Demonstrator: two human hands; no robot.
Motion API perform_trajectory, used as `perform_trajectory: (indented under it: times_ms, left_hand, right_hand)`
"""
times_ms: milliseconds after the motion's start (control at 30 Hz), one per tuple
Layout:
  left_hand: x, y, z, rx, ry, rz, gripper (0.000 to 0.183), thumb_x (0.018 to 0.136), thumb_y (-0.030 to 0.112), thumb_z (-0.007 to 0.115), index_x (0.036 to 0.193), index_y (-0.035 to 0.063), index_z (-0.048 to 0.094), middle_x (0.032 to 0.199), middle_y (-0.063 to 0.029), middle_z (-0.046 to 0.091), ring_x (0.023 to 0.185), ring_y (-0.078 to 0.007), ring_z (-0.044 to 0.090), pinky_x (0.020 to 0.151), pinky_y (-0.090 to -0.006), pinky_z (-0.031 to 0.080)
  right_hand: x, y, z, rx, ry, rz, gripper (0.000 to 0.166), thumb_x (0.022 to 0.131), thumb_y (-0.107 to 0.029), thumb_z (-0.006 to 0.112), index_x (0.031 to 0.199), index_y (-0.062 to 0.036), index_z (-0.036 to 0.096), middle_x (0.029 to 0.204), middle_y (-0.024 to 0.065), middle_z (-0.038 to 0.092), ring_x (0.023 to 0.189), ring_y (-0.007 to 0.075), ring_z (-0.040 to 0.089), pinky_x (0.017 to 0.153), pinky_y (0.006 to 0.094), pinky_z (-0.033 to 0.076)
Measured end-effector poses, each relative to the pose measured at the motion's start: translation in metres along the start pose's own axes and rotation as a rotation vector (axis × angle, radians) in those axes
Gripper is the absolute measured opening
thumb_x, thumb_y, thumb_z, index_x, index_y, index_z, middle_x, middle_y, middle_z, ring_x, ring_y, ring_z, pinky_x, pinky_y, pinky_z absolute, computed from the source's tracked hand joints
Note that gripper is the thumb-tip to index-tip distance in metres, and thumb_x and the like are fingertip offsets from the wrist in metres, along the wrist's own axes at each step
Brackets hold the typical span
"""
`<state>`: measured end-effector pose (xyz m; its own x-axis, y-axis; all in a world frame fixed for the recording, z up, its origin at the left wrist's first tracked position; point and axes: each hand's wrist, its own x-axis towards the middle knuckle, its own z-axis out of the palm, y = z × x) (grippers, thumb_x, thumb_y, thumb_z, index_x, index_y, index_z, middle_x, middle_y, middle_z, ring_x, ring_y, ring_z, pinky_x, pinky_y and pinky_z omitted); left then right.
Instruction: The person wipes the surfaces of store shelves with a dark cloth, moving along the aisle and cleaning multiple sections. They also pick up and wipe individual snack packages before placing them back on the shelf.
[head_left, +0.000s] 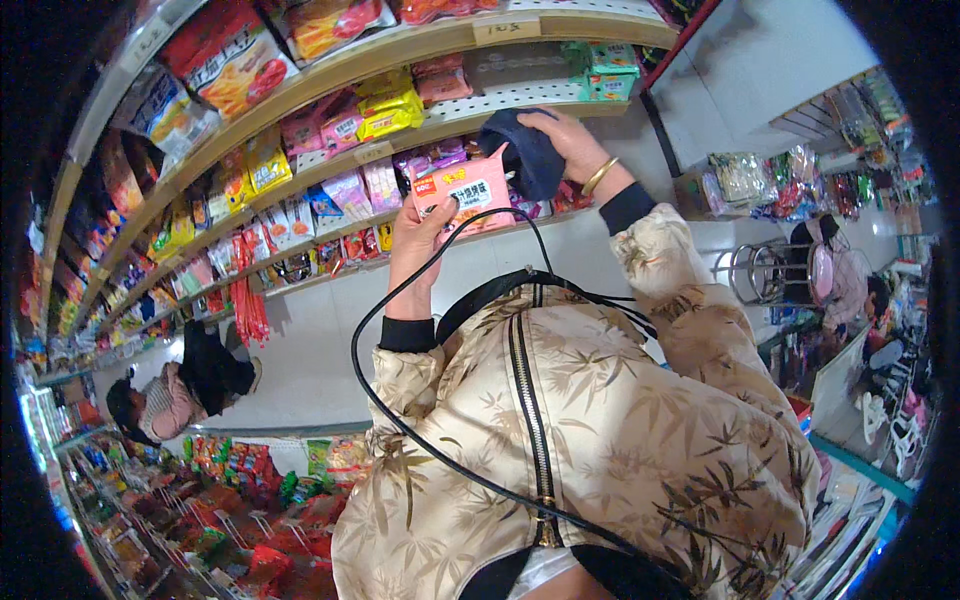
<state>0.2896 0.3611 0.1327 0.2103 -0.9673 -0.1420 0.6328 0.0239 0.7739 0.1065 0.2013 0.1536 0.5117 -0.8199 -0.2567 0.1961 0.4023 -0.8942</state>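
My left hand grips a pink snack packet by its lower left corner, thumb on its printed front. Bunched dark blue cloth is held in my right hand, just right of the packet and partly behind its upper corner. The palm side and most fingertips of the right hand are hidden by the cloth. Both hands are in front of a perforated white shelf that bears yellow packets, pink packets and green packets.
Curved-looking shelves of bagged snacks run along the left and top. Red strips hang from a lower shelf. A person is in the aisle at left, another at far right near metal-framed stools. A black cable loops before my jacket.
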Motion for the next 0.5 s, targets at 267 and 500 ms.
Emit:
perform_trajectory:
  times_ms: [267, 500]
  left_hand:
    - [0.034, -0.034, 0.008, 0.21, 0.01, -0.127, 0.033, 0.083, 0.014, 0.06, 0.111, 0.0019, 0.048, 0.097, -0.0061, 0.059, 0.084, -0.0129, 0.058, 0.074, -0.0279, 0.049]
    - [0.071, -0.062, 0.026, 0.425, -0.215, -0.131, 0.028, 0.079, 0.008, 0.065, 0.1, 0.0013, 0.047, 0.093, -0.0065, 0.058, 0.074, -0.0102, 0.056, 0.064, -0.0251, 0.048]
  right_hand:
    - [-0.008, 0.076, 0.003, 0.658, -0.301, 0.309, 0.046, 0.088, -0.042, 0.044, 0.11, -0.0025, 0.05, 0.105, 0.0137, 0.059, 0.092, 0.0234, 0.06, 0.081, 0.0388, 0.049]
    - [-0.028, 0.081, -0.053, 0.768, -0.042, 0.231, 0.037, 0.088, -0.037, 0.048, 0.104, -0.0046, 0.056, 0.098, 0.0093, 0.063, 0.087, 0.0202, 0.061, 0.082, 0.0352, 0.049]
